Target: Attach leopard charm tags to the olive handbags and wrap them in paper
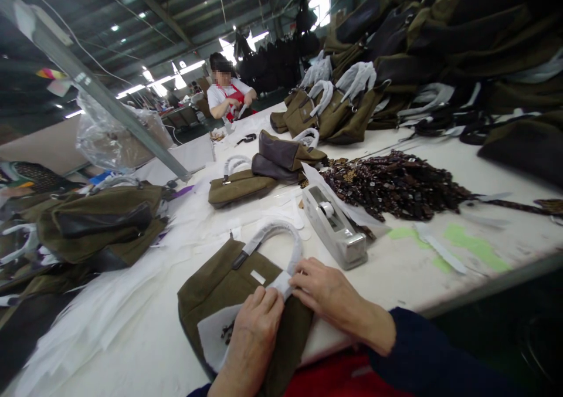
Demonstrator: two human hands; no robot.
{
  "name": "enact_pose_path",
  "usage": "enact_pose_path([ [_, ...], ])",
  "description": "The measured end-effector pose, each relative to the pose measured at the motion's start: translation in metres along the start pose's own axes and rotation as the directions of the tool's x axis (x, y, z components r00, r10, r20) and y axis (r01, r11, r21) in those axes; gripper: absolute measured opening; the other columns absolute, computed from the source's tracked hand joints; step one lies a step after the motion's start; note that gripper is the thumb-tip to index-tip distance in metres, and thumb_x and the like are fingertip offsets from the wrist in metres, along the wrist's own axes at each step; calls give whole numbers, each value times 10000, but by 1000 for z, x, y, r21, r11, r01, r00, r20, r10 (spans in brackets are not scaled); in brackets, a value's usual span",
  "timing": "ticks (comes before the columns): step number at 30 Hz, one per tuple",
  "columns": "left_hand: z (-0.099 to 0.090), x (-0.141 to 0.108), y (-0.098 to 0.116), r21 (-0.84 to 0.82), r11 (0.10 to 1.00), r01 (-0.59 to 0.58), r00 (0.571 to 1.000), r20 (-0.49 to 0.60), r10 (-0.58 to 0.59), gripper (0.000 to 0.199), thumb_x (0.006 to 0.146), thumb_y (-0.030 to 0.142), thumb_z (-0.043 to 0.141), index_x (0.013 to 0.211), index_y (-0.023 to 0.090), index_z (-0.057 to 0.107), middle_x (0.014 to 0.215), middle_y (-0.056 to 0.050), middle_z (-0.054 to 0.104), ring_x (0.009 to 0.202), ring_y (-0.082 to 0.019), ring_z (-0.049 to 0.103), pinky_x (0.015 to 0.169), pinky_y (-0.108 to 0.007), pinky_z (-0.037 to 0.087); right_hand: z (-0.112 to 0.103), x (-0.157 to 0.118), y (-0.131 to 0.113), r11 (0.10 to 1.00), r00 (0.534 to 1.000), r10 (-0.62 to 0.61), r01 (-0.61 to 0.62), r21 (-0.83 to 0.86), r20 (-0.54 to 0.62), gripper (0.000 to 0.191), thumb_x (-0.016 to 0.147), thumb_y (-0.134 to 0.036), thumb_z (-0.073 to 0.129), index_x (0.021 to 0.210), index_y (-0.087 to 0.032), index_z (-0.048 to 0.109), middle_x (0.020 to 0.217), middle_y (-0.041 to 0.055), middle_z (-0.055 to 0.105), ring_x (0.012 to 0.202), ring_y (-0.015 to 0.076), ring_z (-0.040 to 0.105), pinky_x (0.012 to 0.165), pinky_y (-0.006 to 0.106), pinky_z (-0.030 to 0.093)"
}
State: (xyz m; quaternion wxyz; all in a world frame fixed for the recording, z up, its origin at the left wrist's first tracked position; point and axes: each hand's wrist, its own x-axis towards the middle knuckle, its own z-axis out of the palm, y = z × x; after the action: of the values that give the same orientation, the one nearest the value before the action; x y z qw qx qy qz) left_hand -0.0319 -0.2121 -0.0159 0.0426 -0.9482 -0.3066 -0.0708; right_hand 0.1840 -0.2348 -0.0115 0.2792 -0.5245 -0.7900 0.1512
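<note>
An olive handbag [211, 282] with dark leather tabs lies on the white table in front of me. Its arched handle [275, 228] is wrapped in white paper. My left hand [257, 323] has its fingers closed on the wrapping near the handle's lower right end. Close beside it, my right hand [323, 288] pinches the same stretch of wrapping. Under my left hand a white sheet [215, 332] rests on the bag, with a small dark bunch of something on it. A grey tape dispenser [336, 227] stands just beyond my right hand.
A heap of dark brown straps [396, 183] lies behind the dispenser. More olive bags are piled at the right [440, 45], the left [101, 221] and mid-table [241, 186]. White sheets [105, 303] spread at left. A slanting metal post [114, 104] rises there. A co-worker [229, 95] stands beyond.
</note>
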Motion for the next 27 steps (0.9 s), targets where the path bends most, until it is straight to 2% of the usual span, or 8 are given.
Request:
enact_pose_path([
  [3, 5, -2, -4, 32, 999, -25, 1000, 12, 25, 175, 945, 111, 509, 1073, 131, 626, 956, -61, 618, 843, -220, 531, 742, -360, 530, -35, -16, 10, 976, 958, 106, -48, 214, -267, 132, 954, -216, 575, 1063, -223, 650, 1010, 31, 630, 946, 176, 581, 846, 300, 467],
  [6, 10, -4, -8, 66, 996, -60, 998, 6, 60, 188, 939, 97, 514, 1086, 128, 628, 969, -64, 614, 866, -224, 536, 756, -360, 528, -67, -26, 29, 944, 803, 318, -219, 246, -505, 135, 956, -271, 570, 1032, -211, 664, 973, 39, 619, 842, 168, 569, 746, 293, 459],
  [8, 11, -5, -8, 73, 995, -64, 998, -4, 65, 173, 936, 101, 522, 1061, 135, 638, 950, -59, 611, 858, -224, 536, 752, -358, 526, -79, -26, 45, 924, 788, 381, -334, 183, -484, 140, 937, -293, 585, 974, -206, 689, 943, 48, 618, 857, 190, 564, 747, 310, 441],
  [11, 7, -4, -7, 70, 997, -45, 999, -2, 45, 160, 936, 103, 526, 1032, 149, 645, 932, -50, 610, 855, -225, 539, 748, -359, 524, -82, -22, 64, 909, 843, 410, -410, 78, -348, 190, 922, -319, 570, 885, -200, 713, 897, 56, 624, 896, 218, 567, 818, 346, 413],
  [13, 4, -3, -5, 72, 997, -33, 999, 7, 33, 171, 939, 98, 518, 1039, 151, 647, 940, -47, 614, 864, -224, 543, 754, -357, 522, -80, -18, 71, 899, 850, 433, -431, 75, -300, 247, 915, -352, 548, 817, -194, 711, 845, 51, 621, 840, 211, 567, 794, 348, 401],
  [19, -1, -2, -2, 80, 997, 1, 1000, 13, -2, 172, 948, 104, 511, 1012, 156, 661, 946, -45, 628, 873, -220, 553, 755, -353, 511, -77, -10, 73, 759, 751, 614, -476, 444, -244, 291, 765, -442, 646, 688, -165, 682, 677, 22, 616, 674, 184, 542, 633, 305, 382],
  [22, 1, -3, -4, 75, 997, -11, 1000, -1, 11, 168, 936, 93, 526, 1001, 161, 665, 955, -42, 632, 897, -227, 554, 757, -357, 507, -79, -11, 64, 744, 722, 634, -470, 476, -277, 303, 771, -451, 634, 685, -162, 661, 663, 15, 605, 664, 175, 542, 624, 294, 397],
  [27, 11, -4, -9, 87, 995, -45, 998, -38, 48, 192, 947, 85, 494, 993, 159, 664, 928, -41, 627, 880, -224, 549, 760, -355, 499, -77, -30, 41, 789, 704, 591, -405, 462, -393, 284, 808, -445, 645, 748, -172, 690, 840, 40, 621, 823, 193, 570, 706, 295, 433],
])
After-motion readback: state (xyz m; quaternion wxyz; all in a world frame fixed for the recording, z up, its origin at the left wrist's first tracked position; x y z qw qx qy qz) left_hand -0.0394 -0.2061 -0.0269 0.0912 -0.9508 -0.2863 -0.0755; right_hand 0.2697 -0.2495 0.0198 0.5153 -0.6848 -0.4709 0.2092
